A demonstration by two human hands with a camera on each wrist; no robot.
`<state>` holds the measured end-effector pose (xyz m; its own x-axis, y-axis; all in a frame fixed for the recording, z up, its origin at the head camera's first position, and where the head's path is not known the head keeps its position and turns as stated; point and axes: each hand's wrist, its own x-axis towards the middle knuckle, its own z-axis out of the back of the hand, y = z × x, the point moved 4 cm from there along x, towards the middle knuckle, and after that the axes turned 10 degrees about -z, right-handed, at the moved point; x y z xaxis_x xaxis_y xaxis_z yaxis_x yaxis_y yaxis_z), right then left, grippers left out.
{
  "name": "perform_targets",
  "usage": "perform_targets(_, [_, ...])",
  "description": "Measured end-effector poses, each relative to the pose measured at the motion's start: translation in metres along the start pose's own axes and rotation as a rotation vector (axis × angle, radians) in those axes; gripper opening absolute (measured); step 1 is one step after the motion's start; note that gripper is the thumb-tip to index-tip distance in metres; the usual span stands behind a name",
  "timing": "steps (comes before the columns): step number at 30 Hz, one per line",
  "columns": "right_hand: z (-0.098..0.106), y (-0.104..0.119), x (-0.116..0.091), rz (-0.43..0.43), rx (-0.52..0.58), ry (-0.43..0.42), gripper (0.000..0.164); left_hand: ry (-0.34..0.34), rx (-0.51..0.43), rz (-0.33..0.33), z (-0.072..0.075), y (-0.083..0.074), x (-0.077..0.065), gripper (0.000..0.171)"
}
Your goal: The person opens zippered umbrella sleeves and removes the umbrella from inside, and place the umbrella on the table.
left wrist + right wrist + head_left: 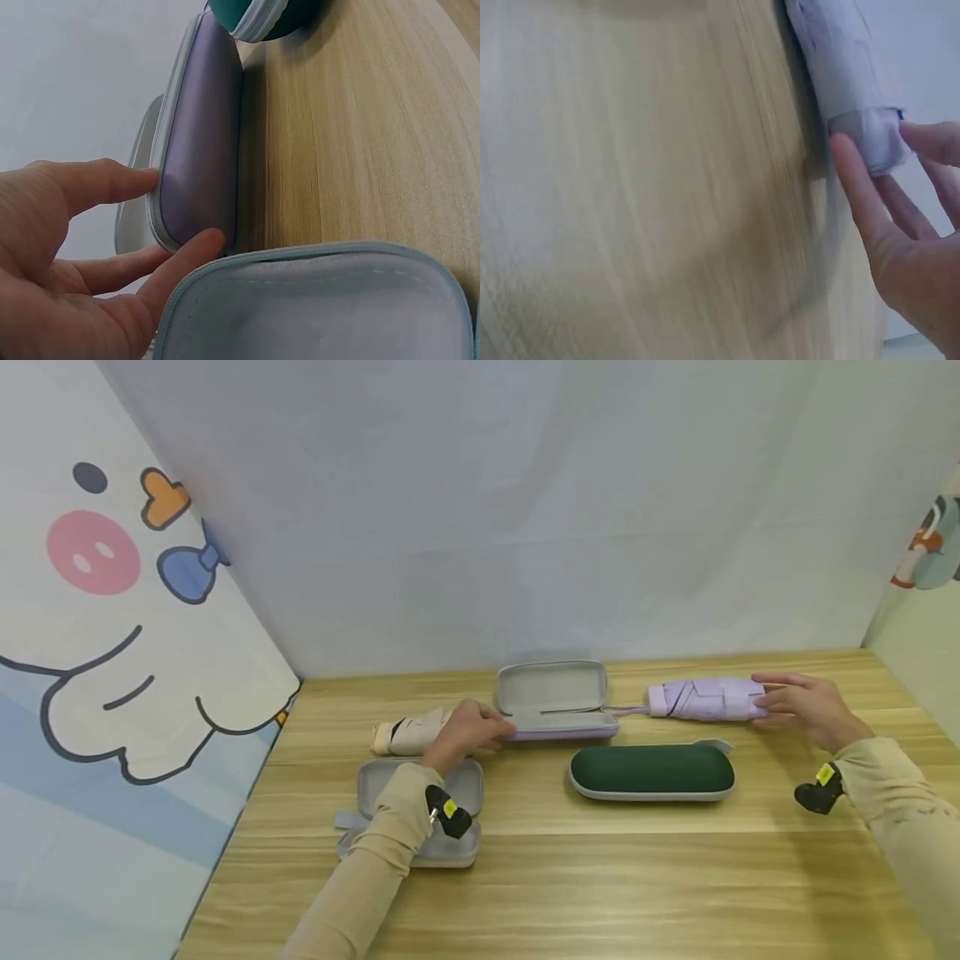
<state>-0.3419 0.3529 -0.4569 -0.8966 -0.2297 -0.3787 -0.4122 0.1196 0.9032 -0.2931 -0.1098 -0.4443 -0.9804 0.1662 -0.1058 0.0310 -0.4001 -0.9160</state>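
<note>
An unzipped purple hard case [566, 732] with a grey lining stands with its lid raised at the back of the table. My left hand [472, 728] holds its left end, thumb on the zip rim and a finger on the purple side [201, 135]. To its right lies a folded lilac umbrella [705, 699], its wrist strap [633, 709] reaching the case. Around the umbrella's right end are the fingers of my right hand [810, 710]; the right wrist view shows fingertips on both sides of that end [866, 139].
A closed green zip case [652, 771] lies in front of the umbrella. Left of the purple case is a folded cream umbrella [412, 732], partly behind my left hand. An open grey-lined case [450, 852] lies under my left forearm. A white cloth wall [562, 527] borders the table's back.
</note>
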Motion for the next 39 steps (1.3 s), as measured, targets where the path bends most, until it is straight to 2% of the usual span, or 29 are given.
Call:
perform_targets(2, [0.0, 0.0, -0.001, 0.015, -0.022, -0.008, 0.036, 0.006, 0.011, -0.001, -0.001, 0.0, 0.001, 0.032])
perform_targets(3, [-0.001, 0.0, -0.002, 0.024, -0.071, -0.022, 0.034, 0.009, 0.025, -0.003, -0.001, 0.0, 0.001, 0.036])
perform_targets(7, [-0.004, 0.004, -0.005, 0.047, -0.346, -0.086, 0.022, -0.008, 0.123, -0.03, 0.001, -0.004, 0.001, 0.049])
perform_targets(10, [-0.009, 0.011, -0.009, 0.071, -0.579, -0.114, 0.037, -0.046, 0.188, -0.06, 0.005, -0.008, -0.001, 0.052])
perform_targets(13, [-0.012, 0.019, -0.014, 0.104, -0.688, -0.114, 0.047, -0.088, 0.194, -0.102, 0.009, -0.012, -0.004, 0.049])
perform_targets(15, [-0.013, 0.024, -0.017, 0.127, -0.698, -0.1, 0.04, -0.118, 0.167, -0.137, 0.013, -0.015, -0.007, 0.047])
perform_targets(18, [-0.012, 0.03, -0.024, 0.159, -0.639, -0.065, 0.025, -0.155, 0.123, -0.199, 0.018, -0.02, -0.013, 0.044])
perform_targets(23, [-0.013, 0.038, -0.038, 0.222, -0.553, -0.053, 0.029, -0.199, 0.05, -0.288, 0.024, -0.029, -0.021, 0.04])
perform_targets(27, [-0.019, 0.041, -0.046, 0.265, -0.491, -0.063, 0.025, -0.208, -0.006, -0.345, 0.026, -0.035, -0.025, 0.041])
perform_targets(30, [-0.029, 0.043, -0.054, 0.29, -0.508, -0.075, 0.022, -0.196, -0.052, -0.382, 0.023, -0.04, -0.029, 0.041])
perform_targets(34, [-0.045, 0.045, -0.066, 0.319, -0.597, -0.107, 0.031, -0.168, -0.089, -0.442, 0.015, -0.049, -0.035, 0.04])
perform_targets(39, [-0.064, 0.045, -0.076, 0.334, -0.615, -0.109, 0.034, -0.135, -0.115, -0.505, 0.004, -0.057, -0.04, 0.041])
